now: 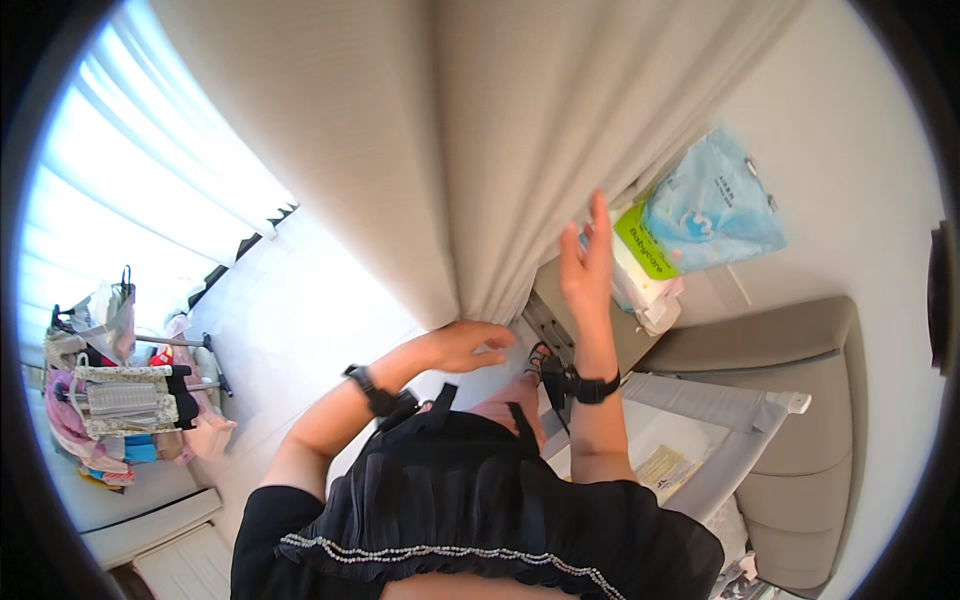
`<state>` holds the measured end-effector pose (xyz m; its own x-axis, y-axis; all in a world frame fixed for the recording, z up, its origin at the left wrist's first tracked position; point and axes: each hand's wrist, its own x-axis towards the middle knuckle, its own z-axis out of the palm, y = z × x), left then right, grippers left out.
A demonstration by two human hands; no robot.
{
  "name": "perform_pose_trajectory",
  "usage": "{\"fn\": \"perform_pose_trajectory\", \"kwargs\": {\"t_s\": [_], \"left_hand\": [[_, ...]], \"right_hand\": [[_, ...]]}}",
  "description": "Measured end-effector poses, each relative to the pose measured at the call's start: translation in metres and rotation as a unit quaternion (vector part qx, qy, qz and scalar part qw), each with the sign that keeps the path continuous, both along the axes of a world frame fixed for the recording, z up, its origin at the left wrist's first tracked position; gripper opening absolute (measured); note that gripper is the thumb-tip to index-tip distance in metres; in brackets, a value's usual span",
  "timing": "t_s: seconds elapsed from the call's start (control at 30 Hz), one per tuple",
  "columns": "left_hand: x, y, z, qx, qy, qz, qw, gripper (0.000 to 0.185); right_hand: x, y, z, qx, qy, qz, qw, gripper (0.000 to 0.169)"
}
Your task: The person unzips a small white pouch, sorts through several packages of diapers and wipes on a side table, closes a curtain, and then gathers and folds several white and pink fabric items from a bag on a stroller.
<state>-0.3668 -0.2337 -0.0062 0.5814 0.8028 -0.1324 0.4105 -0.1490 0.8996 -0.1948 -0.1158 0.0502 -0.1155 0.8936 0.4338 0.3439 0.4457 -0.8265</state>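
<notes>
A beige curtain (510, 165) hangs in folds in front of me, from the top of the view down to the middle. My left hand (469, 345) is at the curtain's lower part as seen here, with thumb and fingers apart and nothing plainly between them. Raised at the curtain's right side, my right hand (589, 262) has its fingers spread; whether it touches the cloth I cannot tell. Just right of that hand, a blue and green Babycare pack (705, 214) stands over a white pack (637, 281) on a bedside cabinet (559, 311).
A padded beige headboard (795, 450) and a grey fabric-sided cot rail (750, 457) are at the right. On the left, a rack with hanging clothes (127, 397) stands near a sheer white curtain (150, 165). The pale floor (307, 277) shows between.
</notes>
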Motion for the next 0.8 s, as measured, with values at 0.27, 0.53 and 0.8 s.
{"fn": "perform_pose_trajectory", "kwargs": {"t_s": [0.27, 0.53, 0.8], "left_hand": [[-0.146, -0.051, 0.142, 0.344, -0.221, 0.364, 0.837, 0.074], [-0.047, 0.037, 0.161, 0.461, -0.116, 0.261, 0.84, 0.101], [0.035, 0.125, 0.163, 0.479, -0.069, 0.196, 0.853, 0.078]], "right_hand": [[-0.067, -0.109, 0.124, 0.251, -0.061, -0.096, 0.961, 0.07], [-0.115, -0.126, 0.172, 0.45, -0.207, -0.09, 0.864, 0.067], [-0.072, -0.02, 0.201, 0.401, -0.317, -0.23, 0.828, 0.069]]}}
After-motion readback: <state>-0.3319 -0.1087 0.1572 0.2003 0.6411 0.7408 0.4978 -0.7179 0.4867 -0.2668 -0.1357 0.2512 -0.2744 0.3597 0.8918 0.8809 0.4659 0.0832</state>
